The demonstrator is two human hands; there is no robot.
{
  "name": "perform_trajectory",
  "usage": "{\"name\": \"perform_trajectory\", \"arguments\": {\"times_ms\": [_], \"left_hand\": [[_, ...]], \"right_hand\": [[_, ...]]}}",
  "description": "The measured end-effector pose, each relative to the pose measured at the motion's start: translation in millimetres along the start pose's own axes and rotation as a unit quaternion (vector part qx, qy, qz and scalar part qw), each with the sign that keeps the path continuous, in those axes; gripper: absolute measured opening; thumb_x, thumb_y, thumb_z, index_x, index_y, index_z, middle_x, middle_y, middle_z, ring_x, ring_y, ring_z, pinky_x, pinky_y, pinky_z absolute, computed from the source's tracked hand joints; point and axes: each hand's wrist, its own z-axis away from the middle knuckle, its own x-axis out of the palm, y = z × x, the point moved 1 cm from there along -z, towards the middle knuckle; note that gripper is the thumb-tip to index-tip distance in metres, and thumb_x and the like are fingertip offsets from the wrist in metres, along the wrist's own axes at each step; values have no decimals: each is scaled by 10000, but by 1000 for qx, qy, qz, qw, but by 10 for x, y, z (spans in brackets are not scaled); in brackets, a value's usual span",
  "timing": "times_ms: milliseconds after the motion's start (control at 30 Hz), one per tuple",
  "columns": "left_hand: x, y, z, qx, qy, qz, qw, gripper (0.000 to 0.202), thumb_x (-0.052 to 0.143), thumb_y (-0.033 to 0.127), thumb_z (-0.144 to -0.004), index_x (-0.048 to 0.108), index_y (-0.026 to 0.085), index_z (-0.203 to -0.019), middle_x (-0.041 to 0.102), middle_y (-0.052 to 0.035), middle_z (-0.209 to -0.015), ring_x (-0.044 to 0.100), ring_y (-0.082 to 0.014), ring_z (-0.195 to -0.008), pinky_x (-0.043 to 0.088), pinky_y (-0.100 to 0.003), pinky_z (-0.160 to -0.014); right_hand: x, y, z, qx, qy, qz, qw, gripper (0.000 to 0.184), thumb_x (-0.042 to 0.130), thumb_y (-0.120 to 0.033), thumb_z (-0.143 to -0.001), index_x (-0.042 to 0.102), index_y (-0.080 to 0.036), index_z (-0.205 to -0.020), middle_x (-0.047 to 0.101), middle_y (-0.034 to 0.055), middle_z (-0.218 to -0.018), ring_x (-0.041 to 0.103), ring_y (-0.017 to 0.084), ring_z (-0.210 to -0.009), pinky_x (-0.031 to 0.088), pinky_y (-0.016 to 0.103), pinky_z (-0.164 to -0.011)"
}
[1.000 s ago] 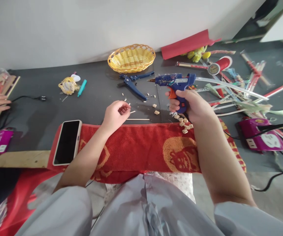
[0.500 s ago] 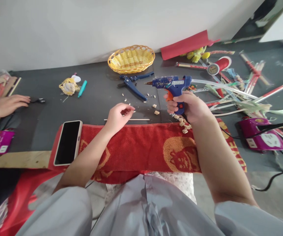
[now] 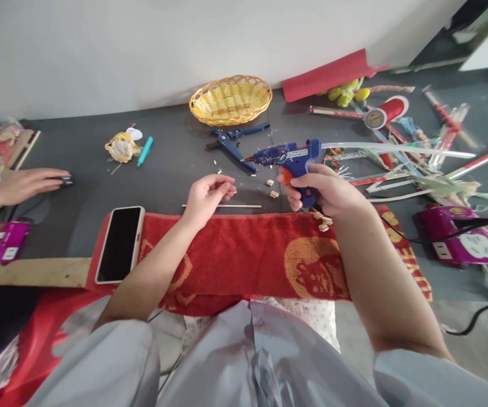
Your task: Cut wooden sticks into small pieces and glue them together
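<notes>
My right hand (image 3: pixel 328 189) is wrapped round the handle of a blue hot glue gun (image 3: pixel 297 161), fingers at its orange trigger. Its nozzle points left, and a long clear glue stick (image 3: pixel 396 148) sticks out of its back. My left hand (image 3: pixel 212 195) is closed in a pinch; a tiny pale piece seems to show at the fingertips, too small to name. Behind that hand a thin wooden stick (image 3: pixel 244 206) lies on the table. Several small wooden pieces (image 3: pixel 273 194) are scattered below the gun, with more (image 3: pixel 323 227) on the red towel (image 3: pixel 235 260).
Blue cutting pliers (image 3: pixel 233 148) and a yellow woven basket (image 3: pixel 230 102) stand behind my hands. A phone (image 3: pixel 120 244) lies at left, a purple power socket (image 3: pixel 464 234) at right near cluttered strips. Another person's hand (image 3: pixel 31 183) touches a plug at far left.
The glue gun has moved slightly left and down, its nozzle nearer my left hand. My left hand keeps its pinch. The other person's hand has reached right to the plug.
</notes>
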Motion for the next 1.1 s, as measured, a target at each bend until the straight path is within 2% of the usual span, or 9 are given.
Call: {"name": "perform_trajectory", "arguments": {"times_ms": [200,333,500,767,933,1100], "left_hand": [[-29,24,-14,73,27,-15,997,299,754,387,-733,695,161,-920,735,-27,-737,679,-89,-653,555,-206,-631],[-52,83,-1,151,44,-40,987,360,733,398,-760,659,184,-1040,748,-23,-770,702,-106,-678,561,-213,-621],[-53,113,25,203,51,-14,978,291,733,373,-769,647,195,-983,756,-12,-775,722,-110,-688,560,-196,-593],[-72,88,28,174,33,41,983,213,740,363,-767,668,203,-887,769,-7,-820,723,-95,-723,554,-182,-613],[-64,158,34,109,60,61,990,295,778,427,-701,655,197,-839,767,-20,-853,715,-105,-743,555,-206,-651],[-54,184,16,61,85,92,990,264,796,378,-682,647,199,-807,749,-8,-878,696,-90,-771,550,-212,-702]], "right_hand": [[50,-8,32,-5,-4,8,1000,73,628,-194,-715,581,-155,-754,515,-24,-513,509,115,-413,396,252,-429],[62,-8,40,-16,-9,0,1000,119,622,-186,-722,623,-140,-832,501,-37,-515,484,98,-410,385,245,-432],[74,-19,61,-34,-15,-11,999,126,637,-175,-718,641,-133,-837,482,-39,-506,468,96,-404,368,253,-426],[91,-75,94,-59,-18,-26,998,149,669,-188,-694,626,-143,-829,455,-57,-493,433,85,-384,336,256,-400],[80,-90,112,-73,7,-26,997,139,666,-197,-688,630,-165,-818,438,-59,-492,411,81,-384,322,261,-404],[67,-89,96,-69,33,-8,997,165,693,-253,-689,628,-184,-823,424,-59,-503,406,83,-393,340,279,-430]]}}
